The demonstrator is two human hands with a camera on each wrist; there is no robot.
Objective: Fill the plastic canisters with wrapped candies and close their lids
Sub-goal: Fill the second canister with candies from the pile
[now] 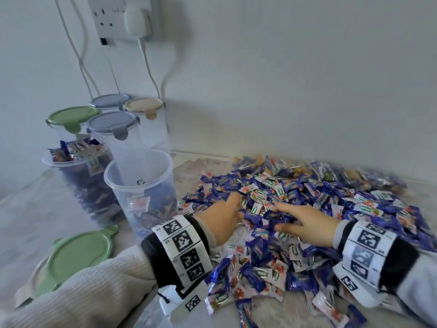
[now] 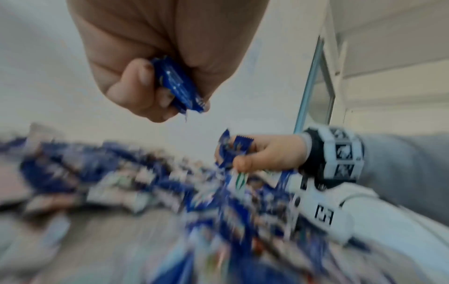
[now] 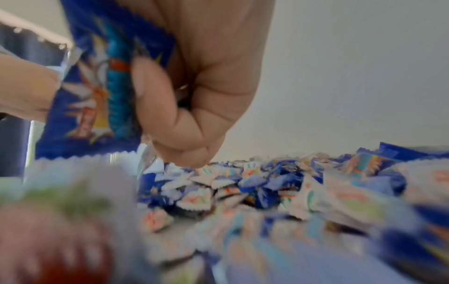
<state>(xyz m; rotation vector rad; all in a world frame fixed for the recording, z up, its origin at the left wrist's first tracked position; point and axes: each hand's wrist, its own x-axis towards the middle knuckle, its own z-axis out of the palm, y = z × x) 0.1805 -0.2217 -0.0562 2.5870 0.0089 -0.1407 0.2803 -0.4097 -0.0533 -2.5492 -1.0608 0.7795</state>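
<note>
A big pile of blue and white wrapped candies [image 1: 307, 209] covers the table's right half. My left hand [image 1: 224, 216] sits at the pile's near left edge, fingers curled round blue candies [image 2: 177, 86]. My right hand [image 1: 305, 221] is just right of it, gripping several blue candies [image 3: 102, 92]. Two open clear canisters stand to the left: the nearer canister [image 1: 142, 192] is partly filled, the farther canister [image 1: 80, 171] is heaped to the rim. A loose green lid [image 1: 78, 256] lies in front of them.
Behind the open canisters stand several closed ones: one with a green lid [image 1: 71, 117], two with grey lids [image 1: 111, 121], one with a beige lid [image 1: 144, 106]. A wall socket with a charger [image 1: 137, 20] and hanging cables is above them.
</note>
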